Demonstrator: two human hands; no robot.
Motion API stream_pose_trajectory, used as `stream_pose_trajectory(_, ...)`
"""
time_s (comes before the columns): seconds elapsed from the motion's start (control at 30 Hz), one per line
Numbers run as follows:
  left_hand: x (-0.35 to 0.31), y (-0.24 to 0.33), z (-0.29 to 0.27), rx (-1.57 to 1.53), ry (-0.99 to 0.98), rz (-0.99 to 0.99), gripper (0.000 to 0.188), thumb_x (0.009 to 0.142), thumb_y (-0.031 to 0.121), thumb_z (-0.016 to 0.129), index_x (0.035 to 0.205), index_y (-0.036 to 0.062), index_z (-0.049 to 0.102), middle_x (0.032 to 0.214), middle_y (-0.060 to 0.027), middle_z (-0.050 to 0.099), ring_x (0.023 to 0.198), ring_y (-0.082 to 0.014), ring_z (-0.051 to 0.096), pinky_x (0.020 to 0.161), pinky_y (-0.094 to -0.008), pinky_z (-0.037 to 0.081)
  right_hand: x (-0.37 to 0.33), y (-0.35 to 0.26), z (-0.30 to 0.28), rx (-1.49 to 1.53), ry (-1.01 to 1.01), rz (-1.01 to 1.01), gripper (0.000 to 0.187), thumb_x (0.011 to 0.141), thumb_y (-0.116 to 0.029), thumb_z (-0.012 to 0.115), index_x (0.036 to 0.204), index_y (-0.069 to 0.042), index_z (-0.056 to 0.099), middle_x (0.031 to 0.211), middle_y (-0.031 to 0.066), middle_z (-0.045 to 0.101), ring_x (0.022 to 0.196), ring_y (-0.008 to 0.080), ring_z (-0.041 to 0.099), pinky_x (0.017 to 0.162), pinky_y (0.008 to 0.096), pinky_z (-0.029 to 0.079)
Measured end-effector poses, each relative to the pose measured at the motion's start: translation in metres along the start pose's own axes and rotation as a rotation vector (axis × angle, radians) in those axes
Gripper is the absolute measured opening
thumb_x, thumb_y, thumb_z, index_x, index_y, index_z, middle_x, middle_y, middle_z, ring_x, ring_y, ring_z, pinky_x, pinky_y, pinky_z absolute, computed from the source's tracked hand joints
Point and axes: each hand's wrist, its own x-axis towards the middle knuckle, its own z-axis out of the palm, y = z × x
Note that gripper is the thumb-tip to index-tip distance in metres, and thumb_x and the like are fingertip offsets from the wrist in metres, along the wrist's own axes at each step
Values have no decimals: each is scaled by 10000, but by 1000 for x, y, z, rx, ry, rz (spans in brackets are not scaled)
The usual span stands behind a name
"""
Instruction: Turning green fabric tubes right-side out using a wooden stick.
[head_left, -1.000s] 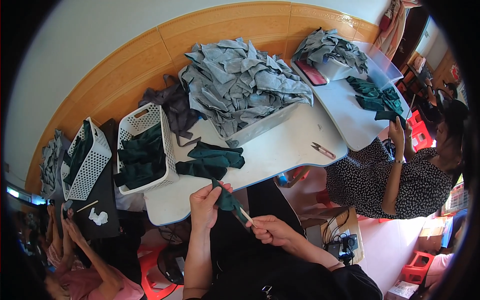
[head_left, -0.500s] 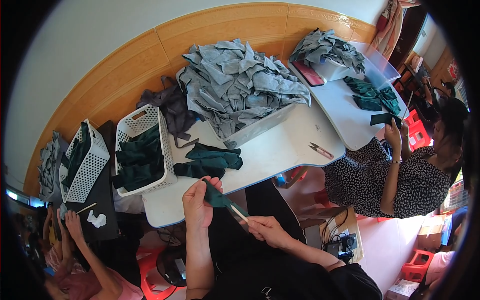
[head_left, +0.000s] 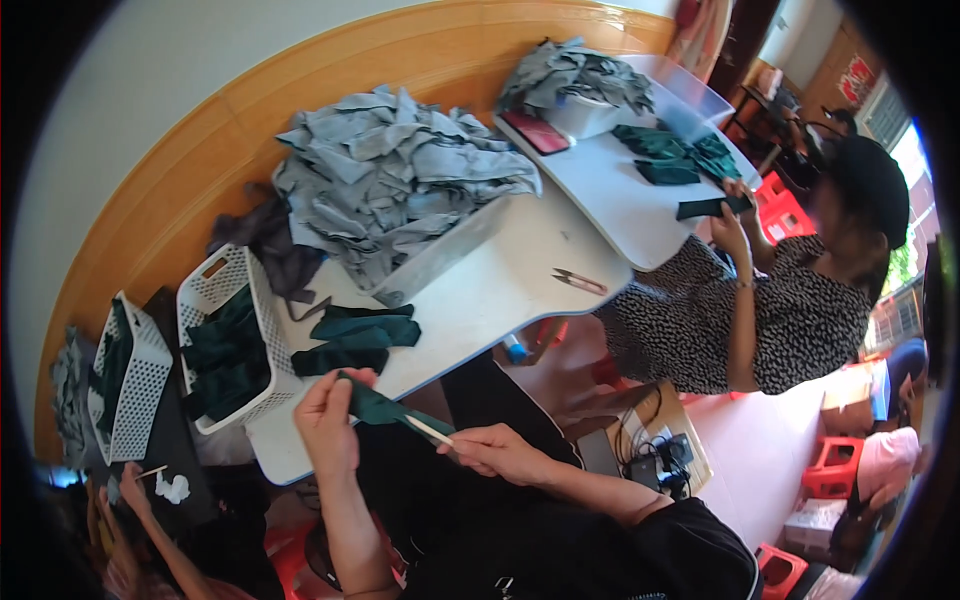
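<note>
A dark green fabric strip (head_left: 378, 406) is pinched at its upper end by my left hand (head_left: 330, 412), whose thumb and fingers are closed. My right hand (head_left: 497, 452) grips a pale thin stick (head_left: 430, 430), the far end of which goes into or under the green strip; I cannot tell which. Both hands are in front of the table's near edge, over my lap. On the table just beyond my left hand lie several similar green fabric pieces (head_left: 365, 328).
Behind them stand a bin heaped with grey cloth (head_left: 400, 180), a white basket of green fabric (head_left: 262, 345) and a white table (head_left: 475, 275) bearing thread snips (head_left: 580, 281). A co-worker (head_left: 790, 310) at right handles a green strip; another person's hands (head_left: 130, 495) work at lower left.
The whole view has swung to the right, so the table things appear further left. My hands keep the same hold on the strip and stick.
</note>
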Motion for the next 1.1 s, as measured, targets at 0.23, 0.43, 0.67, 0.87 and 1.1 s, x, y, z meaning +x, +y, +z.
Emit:
stream_pose_trajectory(0.23,-17,34,20,863,-267,718,223,779,-56,648,1000,-33,674,959,-121,705,962,-255,679,872,-366,524,-3,3,-5,27,39,70,281,998,-238,511,1149,-33,630,661,-64,400,511,14,311,425,180,217)
stream_pose_trajectory(0.43,-49,7,22,1062,-511,966,261,709,37,714,968,14,691,984,-105,698,950,-251,681,820,-363,536,20,3,-5,44,55,96,282,997,-224,504,1165,-32,625,662,-58,432,500,18,326,416,178,225)
stream_pose_trajectory(0.67,-77,-15,6,1098,-525,919,247,714,97,742,930,-5,683,984,-116,686,953,-255,662,777,-339,535,38,2,8,-297,71,-155,285,993,-175,503,1191,-8,622,709,-37,523,606,28,442,530,180,360)
stream_pose_trajectory(0.87,-70,9,-17,399,314,660,384,796,233,747,1055,-21,621,1027,-151,667,959,-269,627,846,-373,482,24,-1,13,-403,-23,-118,266,997,-176,505,1165,-24,643,712,-43,471,634,35,418,552,194,354)
stream_pose_trajectory(1.1,-23,-6,-37,-334,-249,106,576,895,409,631,1234,-46,531,1189,-223,616,1116,-330,603,984,-446,459,20,-4,14,-258,-109,-28,265,1001,-207,503,1133,-33,653,691,-52,432,599,27,366,519,184,293)
